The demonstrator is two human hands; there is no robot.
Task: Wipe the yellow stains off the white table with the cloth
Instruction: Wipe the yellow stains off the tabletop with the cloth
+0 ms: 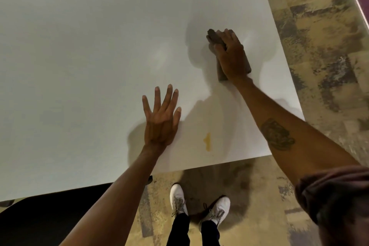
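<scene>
A white table (89, 56) fills most of the view. One yellow stain (207, 141) shows near its front edge, between my two arms. My right hand (231, 56) presses flat on a folded brown cloth (214, 39) far out toward the table's right edge, well beyond the stain. The cloth sticks out past my fingertips and beside my wrist. My left hand (161, 118) lies flat on the table with its fingers spread, just left of the stain, holding nothing.
The table's right edge and front edge border a mottled tan and brown floor (319, 46). A dark chair (40, 215) sits under the front left edge. My white shoes (199, 205) stand below the front edge.
</scene>
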